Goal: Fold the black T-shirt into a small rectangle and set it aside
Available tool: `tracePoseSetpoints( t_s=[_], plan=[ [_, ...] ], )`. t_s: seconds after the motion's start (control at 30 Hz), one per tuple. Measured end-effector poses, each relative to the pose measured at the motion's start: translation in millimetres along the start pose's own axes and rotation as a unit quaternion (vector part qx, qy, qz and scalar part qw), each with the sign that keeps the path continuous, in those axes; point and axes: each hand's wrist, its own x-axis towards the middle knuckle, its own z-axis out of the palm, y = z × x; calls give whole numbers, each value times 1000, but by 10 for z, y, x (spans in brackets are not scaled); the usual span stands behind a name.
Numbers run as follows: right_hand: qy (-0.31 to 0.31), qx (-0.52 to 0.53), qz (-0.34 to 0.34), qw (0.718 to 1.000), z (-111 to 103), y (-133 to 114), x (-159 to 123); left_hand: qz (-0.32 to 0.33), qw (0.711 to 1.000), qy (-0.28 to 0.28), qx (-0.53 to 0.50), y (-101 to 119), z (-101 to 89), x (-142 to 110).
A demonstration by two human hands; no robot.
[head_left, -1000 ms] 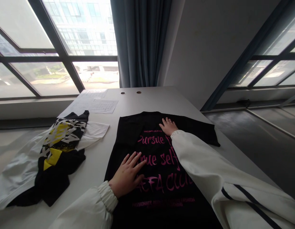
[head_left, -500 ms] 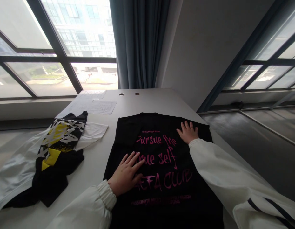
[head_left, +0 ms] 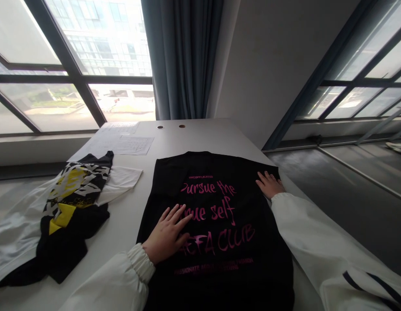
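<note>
A black T-shirt (head_left: pixel 216 250) with pink lettering lies spread flat on a white table (head_left: pixel 200 136) in front of me. My left hand (head_left: pixel 166 235) rests flat on its lower left part, fingers spread, beside the pink words. My right hand (head_left: pixel 269 184) lies flat with fingers stretched out on the shirt's right edge, near the table's right side. Both arms wear white sleeves. Neither hand holds anything.
To the left lies a black, white and yellow patterned garment (head_left: pixel 69 203) on top of a white garment (head_left: pixel 15 231). Printed papers (head_left: pixel 122 142) lie at the far left of the table, near two round holes (head_left: pixel 170 127). Windows and a dark curtain (head_left: pixel 182 56) stand behind.
My right hand has slid from the middle of the shirt, near the top line of lettering, out to its right edge. My left hand has stayed in place.
</note>
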Motion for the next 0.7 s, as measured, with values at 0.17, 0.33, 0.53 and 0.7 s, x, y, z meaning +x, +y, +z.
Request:
tracePoseSetpoints(
  t_s=[0.17,0.33,0.53,0.7],
  plan=[
    [-10,-1,7,1000,-4,65,147,0,1000,7,-3,-1,8,0],
    [-20,-2,14,1000,-224,-135,438,-5,1000,-3,-4,14,-10,5],
    [-28,4,-102,994,-314,-610,645,-4,1000,2,-3,23,-30,-3],
    [-8,18,-68,997,-169,-606,726,-3,1000,5,-4,29,-28,-11]
  ],
)
